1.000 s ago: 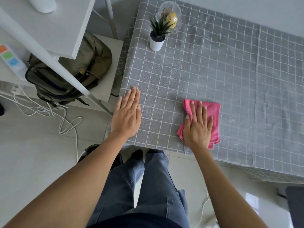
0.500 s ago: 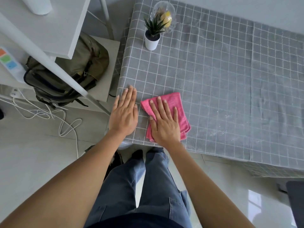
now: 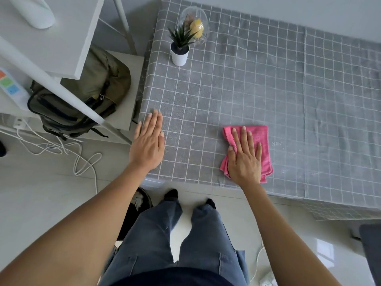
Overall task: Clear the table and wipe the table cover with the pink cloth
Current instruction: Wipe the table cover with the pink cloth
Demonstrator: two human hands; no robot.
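Flat right hand (image 3: 244,159) presses the pink cloth (image 3: 258,141) on the table cover (image 3: 268,83).
Cloth lies near the near edge; left hand (image 3: 147,145) rests flat, fingers straight, at the left corner; something yellowish sits under a far glass dome (image 3: 193,25).

Single head-worn wide-angle view, steeply down and forward, close over the table cover (image 3: 257,96)

You have no text, brand or number to read anywhere here. The strip (image 3: 9,85) at your far left carries only orange, green and blue patches, with no lettering you could make out.
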